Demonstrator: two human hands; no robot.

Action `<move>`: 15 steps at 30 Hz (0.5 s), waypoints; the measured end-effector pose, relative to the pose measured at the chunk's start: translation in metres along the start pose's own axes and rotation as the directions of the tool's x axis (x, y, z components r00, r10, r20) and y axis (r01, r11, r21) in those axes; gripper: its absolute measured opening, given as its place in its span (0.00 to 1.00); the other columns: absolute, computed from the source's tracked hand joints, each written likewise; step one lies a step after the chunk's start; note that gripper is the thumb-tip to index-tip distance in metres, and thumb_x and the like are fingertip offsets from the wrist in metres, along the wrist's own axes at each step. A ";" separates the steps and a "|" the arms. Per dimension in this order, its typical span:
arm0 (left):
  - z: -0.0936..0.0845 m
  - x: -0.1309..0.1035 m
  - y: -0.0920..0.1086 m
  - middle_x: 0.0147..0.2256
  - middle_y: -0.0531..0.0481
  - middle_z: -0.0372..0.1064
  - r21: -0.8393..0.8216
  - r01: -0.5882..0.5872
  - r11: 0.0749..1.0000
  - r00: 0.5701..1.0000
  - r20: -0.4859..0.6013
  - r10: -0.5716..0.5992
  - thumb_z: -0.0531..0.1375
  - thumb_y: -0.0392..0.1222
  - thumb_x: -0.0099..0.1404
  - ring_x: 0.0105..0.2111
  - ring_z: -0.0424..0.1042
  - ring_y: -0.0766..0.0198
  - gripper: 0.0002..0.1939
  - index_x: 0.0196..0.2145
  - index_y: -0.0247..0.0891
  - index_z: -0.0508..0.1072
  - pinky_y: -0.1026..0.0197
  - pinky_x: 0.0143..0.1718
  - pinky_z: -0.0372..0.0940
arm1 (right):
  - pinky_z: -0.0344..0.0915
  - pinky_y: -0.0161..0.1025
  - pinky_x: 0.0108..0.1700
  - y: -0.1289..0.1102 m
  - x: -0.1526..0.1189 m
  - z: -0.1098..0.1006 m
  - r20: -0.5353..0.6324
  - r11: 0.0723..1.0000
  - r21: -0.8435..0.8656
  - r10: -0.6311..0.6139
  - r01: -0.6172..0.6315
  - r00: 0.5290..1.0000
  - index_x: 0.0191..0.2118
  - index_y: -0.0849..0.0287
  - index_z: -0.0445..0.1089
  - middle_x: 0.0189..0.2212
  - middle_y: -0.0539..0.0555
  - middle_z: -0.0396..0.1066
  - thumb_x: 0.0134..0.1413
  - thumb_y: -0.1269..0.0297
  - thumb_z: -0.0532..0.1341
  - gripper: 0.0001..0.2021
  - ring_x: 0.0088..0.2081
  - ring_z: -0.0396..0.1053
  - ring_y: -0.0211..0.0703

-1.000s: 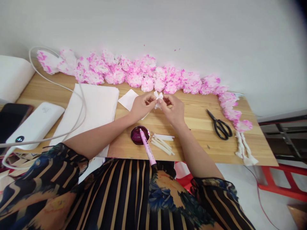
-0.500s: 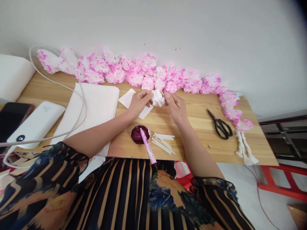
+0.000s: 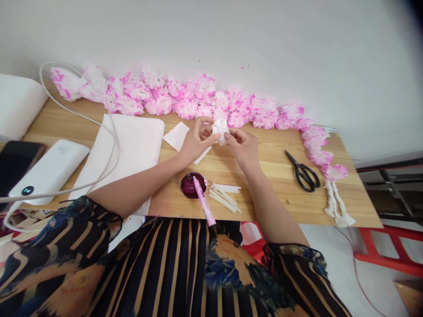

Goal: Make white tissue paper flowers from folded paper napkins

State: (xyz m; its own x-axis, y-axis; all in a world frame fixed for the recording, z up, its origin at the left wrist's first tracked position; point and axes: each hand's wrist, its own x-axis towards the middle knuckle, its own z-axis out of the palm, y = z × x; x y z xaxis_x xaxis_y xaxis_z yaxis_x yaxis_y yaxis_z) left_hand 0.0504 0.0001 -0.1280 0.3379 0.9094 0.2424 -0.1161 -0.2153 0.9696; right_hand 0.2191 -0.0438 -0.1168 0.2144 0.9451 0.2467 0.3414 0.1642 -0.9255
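A small ruffled white paper flower [image 3: 220, 128] is held up over the middle of the table, in front of the row of pink and white paper flowers [image 3: 158, 102]. My left hand [image 3: 198, 138] pinches its left side between thumb and fingers. On its right side, my right hand [image 3: 243, 145] grips the lower edge with thumb and forefinger. Beneath my left hand lie loose white paper pieces [image 3: 176, 135]. Nearer to me are a dark red dish [image 3: 189, 186] with a pink marker [image 3: 205, 204] leaning on it, and several white sticks [image 3: 224, 200].
Black scissors [image 3: 303, 172] lie at the right, near twisted white paper ends [image 3: 342, 211]. White sheets [image 3: 132, 136], a white power bank [image 3: 53, 169], a dark phone [image 3: 16, 160] and a looping cable [image 3: 74, 112] occupy the left. A red stool [image 3: 390, 251] stands beyond the right edge.
The white paper flower has risen slightly and been turned, showing a rounder face. My left thumb has shifted onto its front, and my right fingers have closed in on its lower right.
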 end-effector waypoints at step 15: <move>0.000 -0.006 0.010 0.34 0.50 0.75 0.389 -0.195 0.901 0.981 0.088 0.174 0.63 0.48 0.62 0.32 0.70 0.67 0.10 0.34 0.38 0.72 0.64 0.34 0.64 | 0.61 0.36 0.30 0.002 -0.002 0.007 -0.059 0.999 0.025 -0.033 0.034 0.998 0.41 0.52 0.66 0.23 0.42 0.63 0.56 0.63 0.62 0.07 0.24 0.63 0.35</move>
State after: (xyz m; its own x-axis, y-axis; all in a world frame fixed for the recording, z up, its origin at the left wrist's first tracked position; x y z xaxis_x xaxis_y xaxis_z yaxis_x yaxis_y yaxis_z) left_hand 0.0468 -0.0077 -0.1200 0.3932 0.8233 0.4094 0.1929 -0.5092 0.8388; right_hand 0.2124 -0.0434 -0.1212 0.2572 0.9207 0.2934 0.3259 0.2032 -0.9233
